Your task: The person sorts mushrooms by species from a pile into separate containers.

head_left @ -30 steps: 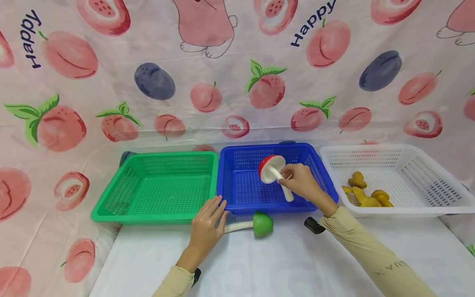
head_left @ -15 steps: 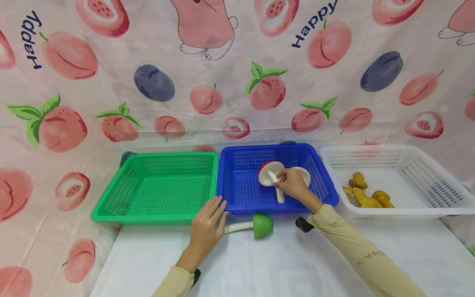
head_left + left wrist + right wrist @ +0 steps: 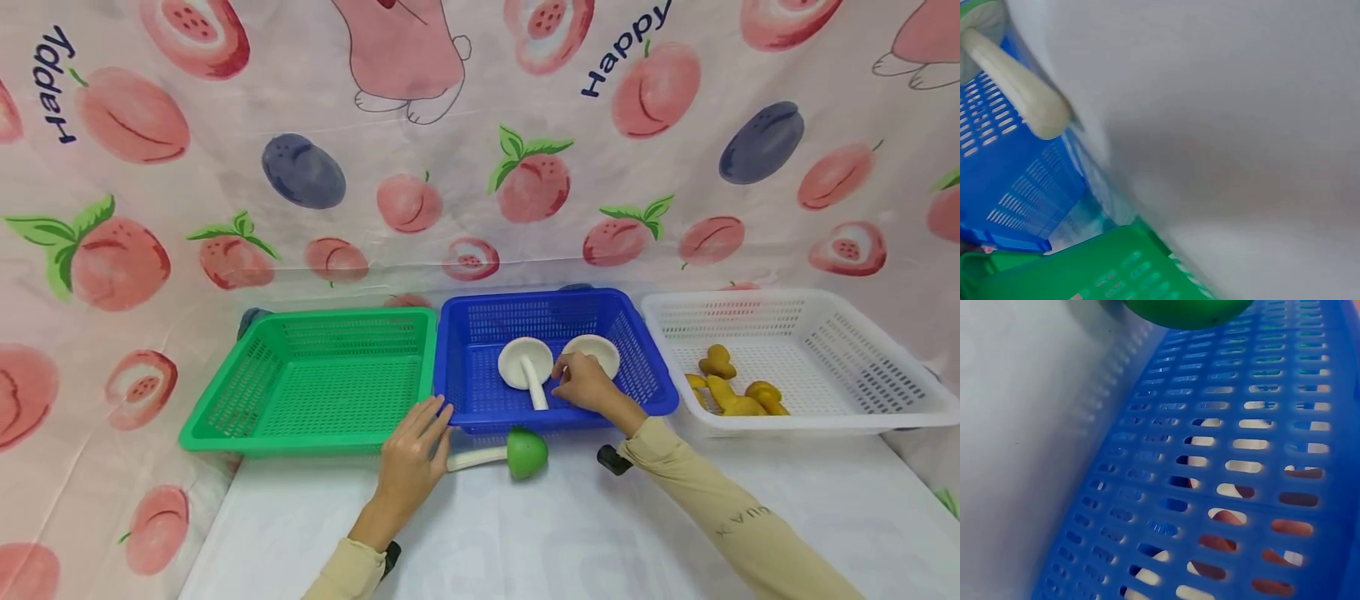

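Observation:
My right hand is inside the blue basket, fingers loosely bent and holding nothing. Just left of its fingertips lies a toy mushroom, pale underside up and stem toward me. Partly behind the hand is a second pale mushroom cap. My left hand has its fingers extended by the near corners of the green basket and the blue one. Beside its thumb, a green-capped toy mushroom lies on the table; its stem shows in the left wrist view.
A white basket at the right holds several yellow-brown toy mushrooms. The three baskets stand in a row against a fruit-print cloth. A white sheet covers the table in front.
My right hand has let go of the red-capped mushroom, which now lies in the blue basket, underside up. The fingers are a little right of it. My left hand stays in place.

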Demonstrator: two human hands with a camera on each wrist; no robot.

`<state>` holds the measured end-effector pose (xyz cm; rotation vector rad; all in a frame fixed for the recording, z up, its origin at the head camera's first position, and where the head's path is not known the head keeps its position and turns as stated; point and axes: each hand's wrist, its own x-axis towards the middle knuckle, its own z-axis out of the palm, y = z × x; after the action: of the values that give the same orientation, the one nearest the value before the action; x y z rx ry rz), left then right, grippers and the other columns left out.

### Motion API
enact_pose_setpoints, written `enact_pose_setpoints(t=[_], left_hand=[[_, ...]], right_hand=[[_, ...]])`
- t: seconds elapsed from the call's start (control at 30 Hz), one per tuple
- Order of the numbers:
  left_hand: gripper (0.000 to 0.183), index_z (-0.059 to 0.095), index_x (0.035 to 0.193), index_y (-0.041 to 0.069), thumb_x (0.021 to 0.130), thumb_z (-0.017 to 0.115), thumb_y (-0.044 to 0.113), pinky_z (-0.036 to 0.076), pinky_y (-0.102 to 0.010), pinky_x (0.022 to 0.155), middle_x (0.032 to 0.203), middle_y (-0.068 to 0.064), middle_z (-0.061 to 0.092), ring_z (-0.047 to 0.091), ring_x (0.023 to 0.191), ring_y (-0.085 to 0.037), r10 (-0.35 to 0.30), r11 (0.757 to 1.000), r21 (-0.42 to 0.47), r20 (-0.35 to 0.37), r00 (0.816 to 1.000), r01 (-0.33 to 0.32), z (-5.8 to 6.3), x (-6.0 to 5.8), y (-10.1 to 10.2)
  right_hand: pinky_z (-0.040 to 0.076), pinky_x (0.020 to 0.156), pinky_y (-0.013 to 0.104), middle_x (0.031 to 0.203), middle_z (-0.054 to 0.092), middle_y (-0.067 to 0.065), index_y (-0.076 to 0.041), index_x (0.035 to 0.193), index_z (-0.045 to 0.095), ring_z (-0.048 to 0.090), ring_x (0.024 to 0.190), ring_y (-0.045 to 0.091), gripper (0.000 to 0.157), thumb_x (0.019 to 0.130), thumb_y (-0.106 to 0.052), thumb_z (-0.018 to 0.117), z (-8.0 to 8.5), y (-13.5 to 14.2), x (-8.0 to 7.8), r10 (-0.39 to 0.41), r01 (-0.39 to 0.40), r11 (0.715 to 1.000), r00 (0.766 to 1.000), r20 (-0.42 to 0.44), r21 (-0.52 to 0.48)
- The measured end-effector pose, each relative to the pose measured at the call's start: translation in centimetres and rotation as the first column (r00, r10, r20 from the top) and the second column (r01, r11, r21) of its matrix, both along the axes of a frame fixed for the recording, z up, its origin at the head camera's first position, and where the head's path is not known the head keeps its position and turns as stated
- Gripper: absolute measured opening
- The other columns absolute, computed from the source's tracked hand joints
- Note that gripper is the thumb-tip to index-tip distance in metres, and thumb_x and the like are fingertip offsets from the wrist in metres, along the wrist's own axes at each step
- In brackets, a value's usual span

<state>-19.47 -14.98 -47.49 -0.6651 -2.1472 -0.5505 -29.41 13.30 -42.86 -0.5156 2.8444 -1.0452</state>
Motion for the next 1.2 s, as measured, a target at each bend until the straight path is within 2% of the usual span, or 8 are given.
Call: enact_pose_setpoints(t=[0.23,0.47,0.63,0.73,0.83,1.03,1.13,1.2], left_hand=[[0.030,0.070,0.104,-0.005,0.074,0.071,-0.007,0.047,-0.042,0.098,0.113,-0.021,0.065,0.060,0.109,-0.036,-0.013,0.998,0.055,0.085,0.996,0.008,0.7,0.6,0.1],[0.029,0.070,0.101,-0.006,0.073,0.067,-0.010,0.052,-0.036,0.091,0.110,-0.018,0.066,0.061,0.107,-0.034,-0.090,0.987,0.134,0.032,0.995,0.085,0.3,2.1,0.6],[0.032,0.070,0.101,-0.004,0.071,0.065,-0.014,0.048,-0.027,0.095,0.111,-0.016,0.065,0.061,0.105,-0.032,-0.169,0.970,0.188,0.071,0.983,0.153,0.2,3.4,1.1],[0.032,0.071,0.098,-0.001,0.069,0.069,-0.014,0.051,-0.029,0.092,0.108,-0.013,0.067,0.063,0.103,-0.028,-0.166,0.963,0.239,0.168,0.972,0.124,0.3,4.3,1.4],[0.031,0.072,0.097,0.003,0.069,0.073,-0.010,0.053,-0.035,0.089,0.105,-0.009,0.069,0.065,0.099,-0.023,-0.144,0.956,0.289,0.324,0.935,0.047,0.5,5.1,1.9],[0.029,0.070,0.105,0.003,0.076,0.071,-0.002,0.054,-0.037,0.088,0.109,-0.009,0.068,0.063,0.103,-0.023,-0.107,0.952,0.293,0.582,0.806,-0.085,0.7,5.4,2.6],[0.033,0.068,0.110,0.004,0.077,0.071,0.001,0.051,-0.040,0.093,0.113,-0.010,0.066,0.060,0.109,-0.026,-0.089,0.962,0.255,0.630,0.771,-0.098,0.3,4.8,2.8],[0.036,0.067,0.111,0.003,0.076,0.072,0.001,0.049,-0.043,0.095,0.114,-0.011,0.065,0.059,0.110,-0.028,-0.073,0.969,0.227,0.638,0.766,-0.097,-0.2,4.2,2.9]], right_hand=[[0.050,0.061,0.033,0.073,0.060,0.007,0.004,0.090,0.065,0.055,0.067,0.019,0.013,0.078,0.001,0.070,0.3,0.9,1.4,0.044,-0.044,0.999,0.991,-0.129,0.000],[0.054,0.071,0.040,0.087,0.064,0.010,0.002,0.093,0.067,0.059,0.080,0.024,0.014,0.080,-0.003,0.069,0.3,2.9,3.0,0.006,-0.003,1.000,0.977,-0.214,0.013],[0.049,0.079,0.051,0.096,0.064,0.016,0.002,0.094,0.068,0.058,0.094,0.035,0.016,0.078,-0.001,0.070,0.5,5.2,4.4,-0.049,0.065,0.997,0.942,-0.331,0.036],[0.045,0.081,0.056,0.102,0.062,0.020,0.003,0.097,0.067,0.054,0.101,0.040,0.021,0.079,-0.006,0.071,0.4,6.7,5.2,-0.080,0.119,0.990,0.914,-0.399,0.074],[0.040,0.087,0.062,0.114,0.058,0.026,0.006,0.107,0.065,0.049,0.111,0.045,0.031,0.083,-0.014,0.069,0.2,8.2,6.0,-0.089,0.171,0.974,0.892,-0.443,0.147],[0.027,0.103,0.067,0.137,0.035,0.038,0.018,0.131,0.041,0.032,0.126,0.053,0.063,0.097,-0.034,0.050,-1.1,10.8,7.2,-0.122,0.231,0.940,0.914,-0.388,0.249],[0.027,0.104,0.066,0.140,0.028,0.040,0.022,0.133,0.033,0.029,0.127,0.054,0.069,0.099,-0.037,0.044,-1.7,11.5,7.6,-0.130,0.241,0.935,0.915,-0.382,0.259],[0.027,0.104,0.065,0.141,0.028,0.040,0.022,0.133,0.033,0.030,0.127,0.054,0.068,0.100,-0.037,0.044,-2.1,11.7,7.6,-0.119,0.243,0.932,0.906,-0.407,0.268]])
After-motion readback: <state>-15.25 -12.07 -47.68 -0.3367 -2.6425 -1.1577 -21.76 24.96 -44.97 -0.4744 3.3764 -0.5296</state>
